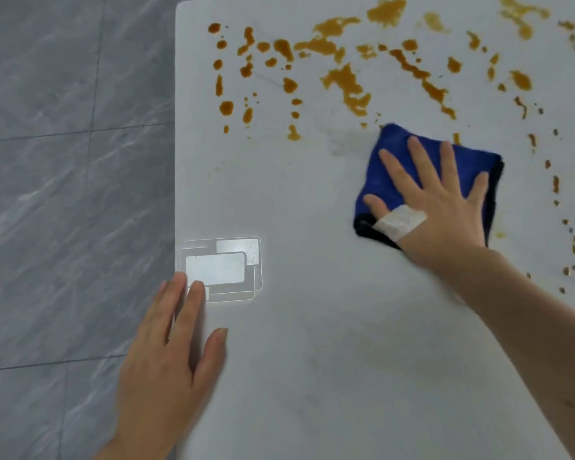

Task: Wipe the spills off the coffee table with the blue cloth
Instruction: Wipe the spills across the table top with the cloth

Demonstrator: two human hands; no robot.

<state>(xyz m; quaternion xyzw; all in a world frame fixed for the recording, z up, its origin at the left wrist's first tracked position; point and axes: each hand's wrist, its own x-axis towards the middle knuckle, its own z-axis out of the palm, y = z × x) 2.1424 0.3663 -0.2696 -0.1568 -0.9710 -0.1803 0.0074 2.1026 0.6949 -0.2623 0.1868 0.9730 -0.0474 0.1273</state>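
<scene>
White coffee table (312,360), orange-brown spills (346,84) across far side; folded blue cloth (395,167) lying flat

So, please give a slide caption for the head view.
Right hand presses blue cloth beside orange spills on white table.

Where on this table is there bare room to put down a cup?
Bare room lies on the near part of the table, between the left hand and the right forearm, below the blue cloth. The far part and right edge are crowded with orange spills.
</scene>
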